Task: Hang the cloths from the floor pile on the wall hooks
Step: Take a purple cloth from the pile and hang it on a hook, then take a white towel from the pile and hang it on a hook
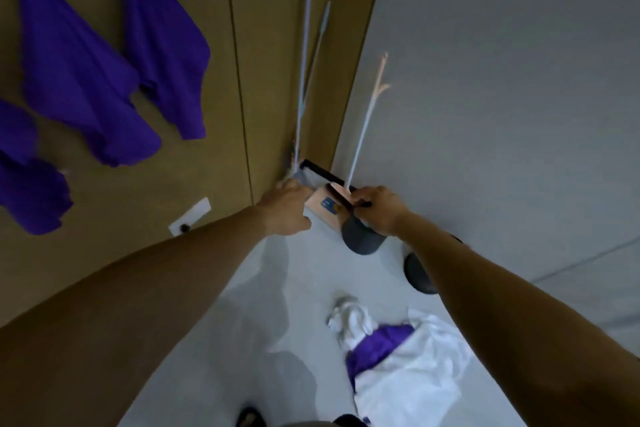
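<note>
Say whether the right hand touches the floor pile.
Apart. The head view shows the right hand gripping a black bar, bare floor between it and the pile.

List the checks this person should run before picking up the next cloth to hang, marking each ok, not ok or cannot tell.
1. Cloths remain in the floor pile: white and purple ones lie there. Ok.
2. Right hand free: it grips a black bar in the corner. Not ok.
3. Left hand free: it reaches to a peach block beside the bar; its grip is hidden. Cannot tell.
4. Hung work sound: the hanging purple cloths drape on the brown wall. Ok.
5. Free hook: none shows in this view. Cannot tell.
</note>
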A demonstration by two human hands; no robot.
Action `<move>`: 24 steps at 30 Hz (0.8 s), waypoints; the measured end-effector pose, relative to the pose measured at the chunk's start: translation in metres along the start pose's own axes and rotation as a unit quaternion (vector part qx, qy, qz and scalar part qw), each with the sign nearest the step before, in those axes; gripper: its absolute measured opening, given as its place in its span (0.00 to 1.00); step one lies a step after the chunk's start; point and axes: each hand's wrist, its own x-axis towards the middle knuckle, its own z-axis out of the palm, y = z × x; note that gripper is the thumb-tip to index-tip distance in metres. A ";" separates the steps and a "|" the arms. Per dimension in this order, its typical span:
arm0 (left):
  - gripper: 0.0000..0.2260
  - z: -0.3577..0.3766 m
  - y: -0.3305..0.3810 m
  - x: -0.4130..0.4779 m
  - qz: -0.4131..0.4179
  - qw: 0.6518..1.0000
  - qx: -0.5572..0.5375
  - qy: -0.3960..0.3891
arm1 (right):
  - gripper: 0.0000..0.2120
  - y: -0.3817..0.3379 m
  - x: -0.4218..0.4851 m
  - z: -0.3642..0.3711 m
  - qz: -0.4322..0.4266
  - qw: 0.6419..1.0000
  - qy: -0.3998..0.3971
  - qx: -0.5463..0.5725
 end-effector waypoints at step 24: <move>0.26 0.486 0.199 0.051 0.013 0.964 -0.044 -0.260 | 0.22 0.446 -0.129 0.310 0.308 0.924 -0.123 0.191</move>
